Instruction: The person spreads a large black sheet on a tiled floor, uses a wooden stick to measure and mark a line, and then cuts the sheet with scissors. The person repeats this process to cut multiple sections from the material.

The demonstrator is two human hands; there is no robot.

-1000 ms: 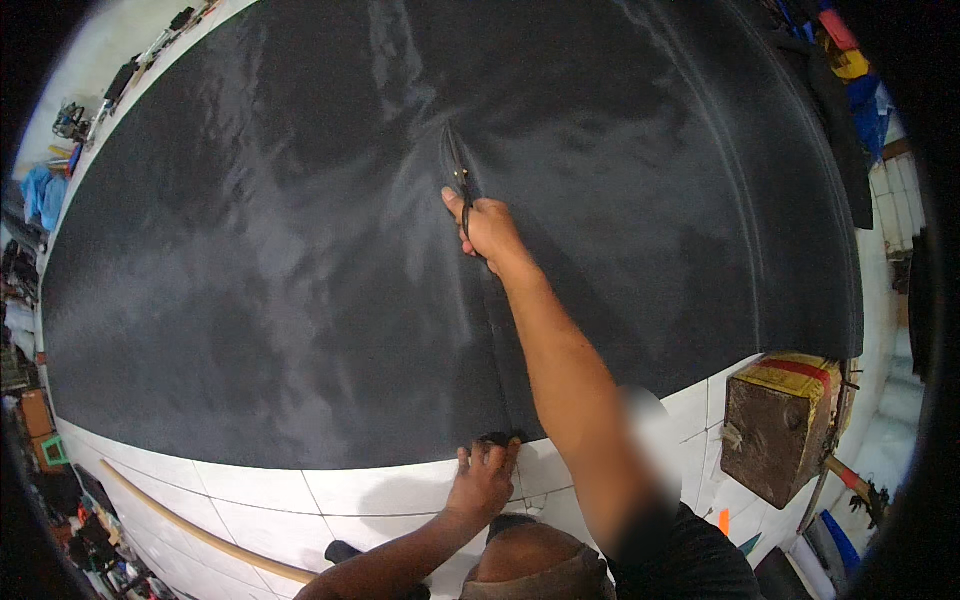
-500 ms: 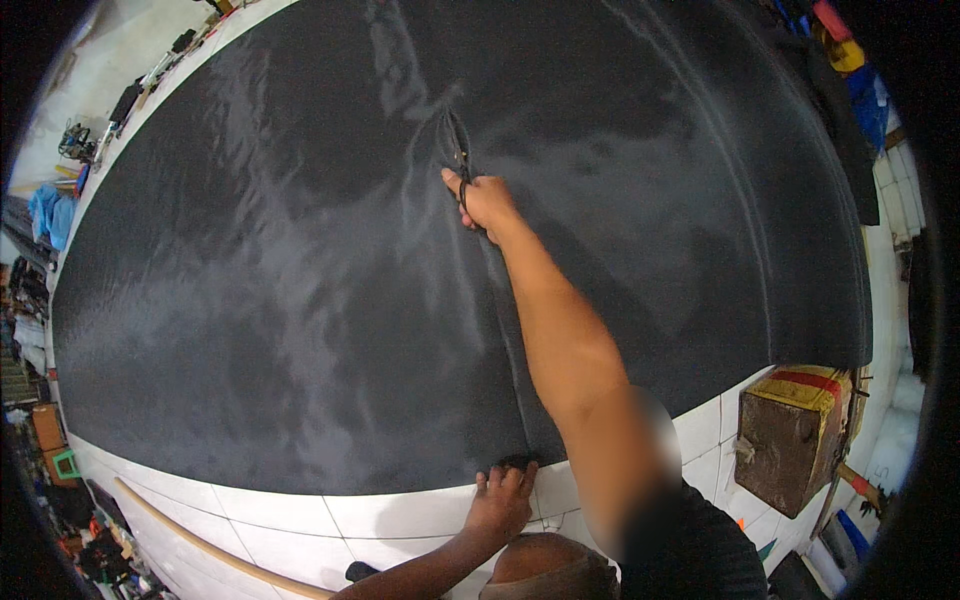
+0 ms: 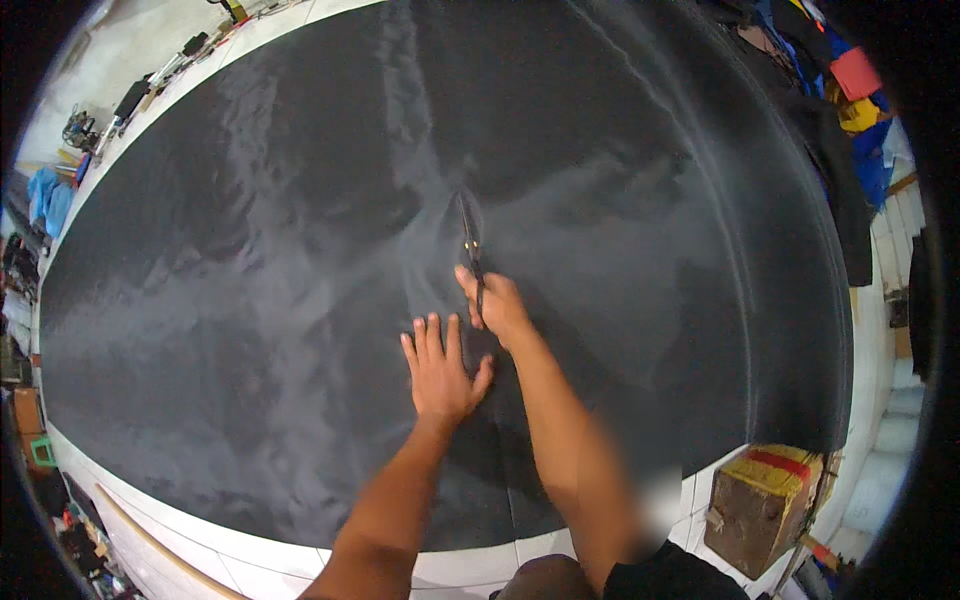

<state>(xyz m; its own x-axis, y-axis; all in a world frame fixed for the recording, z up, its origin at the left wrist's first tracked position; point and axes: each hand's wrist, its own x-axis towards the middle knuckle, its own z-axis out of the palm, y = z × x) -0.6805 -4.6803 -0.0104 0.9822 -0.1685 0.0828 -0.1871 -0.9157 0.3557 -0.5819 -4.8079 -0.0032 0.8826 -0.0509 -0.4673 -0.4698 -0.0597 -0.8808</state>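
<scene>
While the left hand (image 3: 440,378) lies spread on black sheeting (image 3: 330,330), the right hand (image 3: 499,308) holds scissors (image 3: 473,244) jutting ahead.

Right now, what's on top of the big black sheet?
The left hand rests on the black sheet, fingers spread. The right hand grips scissors there, blades pointing away. I can't see the sheet beneath the left palm: it's covered.

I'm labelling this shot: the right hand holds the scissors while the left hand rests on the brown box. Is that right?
Not quite: the left hand lies spread on the black sheet, not on the brown box, as the head view shows. The right hand does hold the scissors.
</scene>
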